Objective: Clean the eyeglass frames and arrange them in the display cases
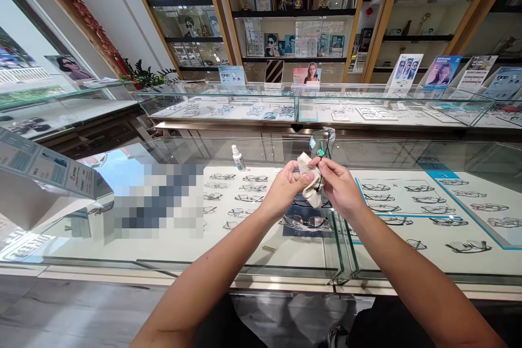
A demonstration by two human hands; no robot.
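Note:
Above the glass counter, my left hand (pixel 289 189) is closed on a pale crumpled cloth (pixel 312 196). Close beside it, my right hand (pixel 340 185) pinches a pair of eyeglasses (pixel 319 144) with a thin dark frame. One lens stands up above the fingers, with a greenish reflection on it. The cloth lies against the lower part of the glasses and hides it. Below the hands, another pair of glasses (pixel 312 222) rests over a dark blue patch.
A small white spray bottle (pixel 238 158) stands on the glass counter (pixel 244 269), left of my hands. Rows of eyeglasses (pixel 421 188) lie under the glass. A white display box (pixel 44 174) is at the left. Behind are a second showcase (pixel 228 111) and shelves (pixel 293 13).

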